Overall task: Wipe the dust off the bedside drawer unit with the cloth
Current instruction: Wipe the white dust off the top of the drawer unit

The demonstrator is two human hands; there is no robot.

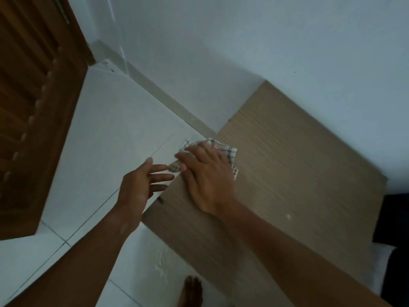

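The bedside drawer unit (298, 165) shows its light wood-grain top, standing against the pale wall. A checked cloth (230, 151) lies at the top's left edge, partly hanging over it. My right hand (205, 176) presses flat on the cloth, its fingers covering most of it. My left hand (141, 182) hovers just off the unit's left edge, fingers spread, holding nothing, its fingertips close to the cloth's hanging corner.
White floor tiles (106, 134) lie left of the unit. A brown louvred wooden door (28, 107) stands at far left. My bare foot (191, 291) is on the floor at the bottom. Something dark (396, 218) sits at the right edge.
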